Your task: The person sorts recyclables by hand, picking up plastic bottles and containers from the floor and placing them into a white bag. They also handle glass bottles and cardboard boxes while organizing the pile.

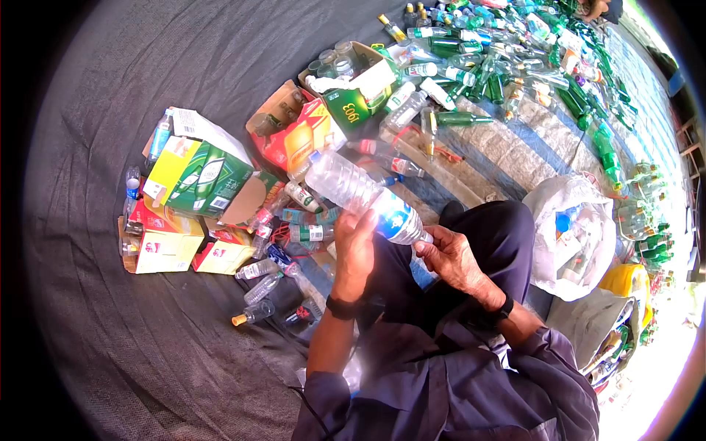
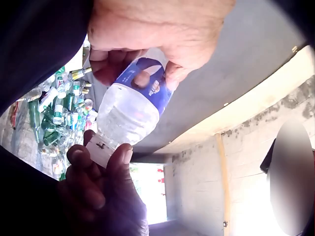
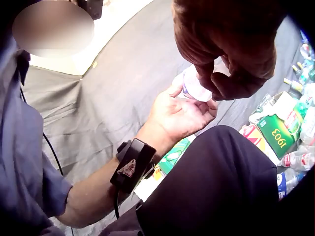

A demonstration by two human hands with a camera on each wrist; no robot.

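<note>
A clear plastic bottle with a blue and white label lies slanted over the person's lap, its base up and to the left in the head view. The left hand grips it around the body, thumb and fingers on opposite sides in the left wrist view. At the other end, the right hand pinches the whitish neck end between thumb and fingers. From the right wrist, the right hand hides much of the bottle, and the left palm shows beneath it.
Cardboard boxes stand on the dark sheet at left, a green carton beyond them. Loose bottles lie beside the left forearm. A large heap of green and clear bottles spreads ahead. A white sack holding bottles stands by the right knee.
</note>
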